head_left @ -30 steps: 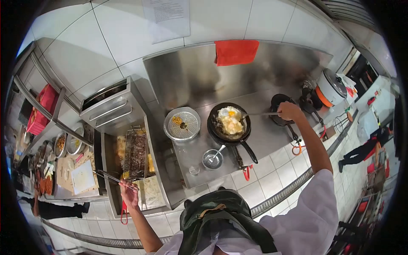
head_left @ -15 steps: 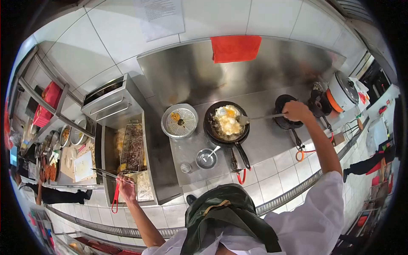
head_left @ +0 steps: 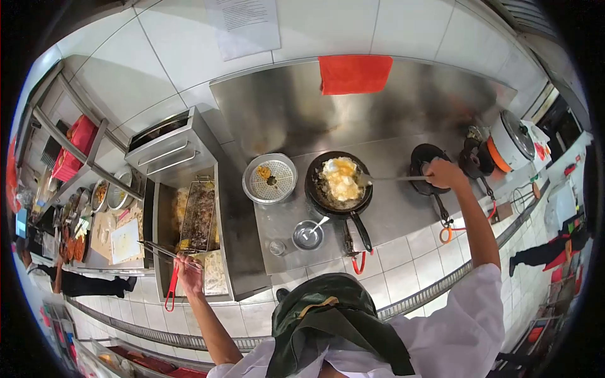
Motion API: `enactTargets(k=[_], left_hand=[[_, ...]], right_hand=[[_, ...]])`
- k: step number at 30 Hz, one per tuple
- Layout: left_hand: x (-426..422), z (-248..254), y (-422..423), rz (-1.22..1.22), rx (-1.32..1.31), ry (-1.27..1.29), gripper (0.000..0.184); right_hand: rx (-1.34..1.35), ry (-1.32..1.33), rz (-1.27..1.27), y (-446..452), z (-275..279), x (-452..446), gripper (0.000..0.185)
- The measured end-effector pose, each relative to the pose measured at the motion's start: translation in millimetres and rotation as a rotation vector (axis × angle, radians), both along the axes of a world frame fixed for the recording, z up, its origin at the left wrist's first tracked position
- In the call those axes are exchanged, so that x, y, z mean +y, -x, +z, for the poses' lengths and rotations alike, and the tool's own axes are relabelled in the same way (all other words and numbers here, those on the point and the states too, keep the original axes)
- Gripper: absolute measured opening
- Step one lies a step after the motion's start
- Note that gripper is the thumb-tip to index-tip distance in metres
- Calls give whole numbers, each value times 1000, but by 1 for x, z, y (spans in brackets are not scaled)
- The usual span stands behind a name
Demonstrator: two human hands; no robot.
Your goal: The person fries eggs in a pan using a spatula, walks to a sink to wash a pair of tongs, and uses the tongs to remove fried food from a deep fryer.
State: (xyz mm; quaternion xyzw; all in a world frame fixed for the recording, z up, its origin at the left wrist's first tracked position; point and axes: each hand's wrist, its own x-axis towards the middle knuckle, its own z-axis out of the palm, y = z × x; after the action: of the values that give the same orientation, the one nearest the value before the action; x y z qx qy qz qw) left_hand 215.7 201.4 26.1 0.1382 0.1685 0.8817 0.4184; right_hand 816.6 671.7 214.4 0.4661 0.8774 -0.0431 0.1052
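Right hand: fingers closed around the handle of a turner, blade against fried eggs. Eggs: in the black pan, beyond the fingertips, toward the left hand. Left fingers: clamped on tongs, beside the fryer basket. Apparent step: working the eggs' edge; next move calls for a low, steady blade.

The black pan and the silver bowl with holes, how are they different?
The pan is black; the bowl is silver. The pan has a long handle; the bowl shows none. The pan holds lots of white-and-yellow egg; the bowl holds just a small yellow clump. Both are round.
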Motion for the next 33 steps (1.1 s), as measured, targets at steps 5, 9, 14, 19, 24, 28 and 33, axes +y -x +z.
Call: enactTargets(k=[5, 9, 14, 19, 24, 28, 33], left_hand=[[-1, -3, 2, -23, 10, -12, 20], [4, -1, -3, -73, 22, -15, 18], [1, 3, -4, -15, 26, 32, 17], [-1, 3, -5, 25, 23, 39, 17], [-2, 4, -8, 31, 29, 34, 19], [-1, 12, -13, 74, -21, 96, 19], [-5, 11, -13, 39, 52, 90, 20]], right_hand=[[82, 27, -11, 5, 6, -8, 12], [115, 31, -35, 1, -19, -4, 15], [60, 29, -39, 4, -9, -7, 19], [103, -50, 28, -15, -28, -6, 20], [414, 235, -121, -22, -90, -14, 17], [644, 378, -103, -47, -200, 11, 16], [780, 604, -324, -16, -211, -15, 15]])
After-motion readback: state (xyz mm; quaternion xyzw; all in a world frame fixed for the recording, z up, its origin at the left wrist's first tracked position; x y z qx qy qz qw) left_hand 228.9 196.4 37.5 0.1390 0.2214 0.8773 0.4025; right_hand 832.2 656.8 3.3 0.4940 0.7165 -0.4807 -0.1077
